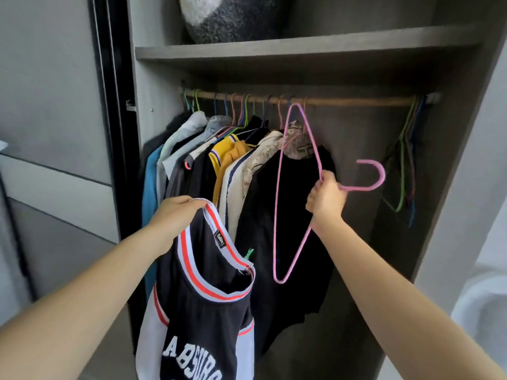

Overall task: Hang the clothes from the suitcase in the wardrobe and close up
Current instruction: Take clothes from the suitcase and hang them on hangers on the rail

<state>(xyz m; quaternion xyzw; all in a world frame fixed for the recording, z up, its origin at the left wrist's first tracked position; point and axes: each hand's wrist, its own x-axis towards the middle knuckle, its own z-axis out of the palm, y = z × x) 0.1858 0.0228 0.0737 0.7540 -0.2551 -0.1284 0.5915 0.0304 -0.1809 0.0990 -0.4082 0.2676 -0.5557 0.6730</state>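
Jersey (203, 311) cropped at bottom edge, pinched in left hand (175, 215); pink hanger (362, 188) gripped in right hand (326, 198); wardrobe rail (356, 101) upper centre.

Left hand (175, 212) raised, gripping jersey (203, 311); right hand (326, 200) raised, clutching pink hanger (276, 215)

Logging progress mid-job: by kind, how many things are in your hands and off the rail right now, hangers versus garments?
pink wire hanger, gripped by the right hand: 1
black jersey with red-and-white striped trim, held at the collar by the left hand: 1
Total: 2
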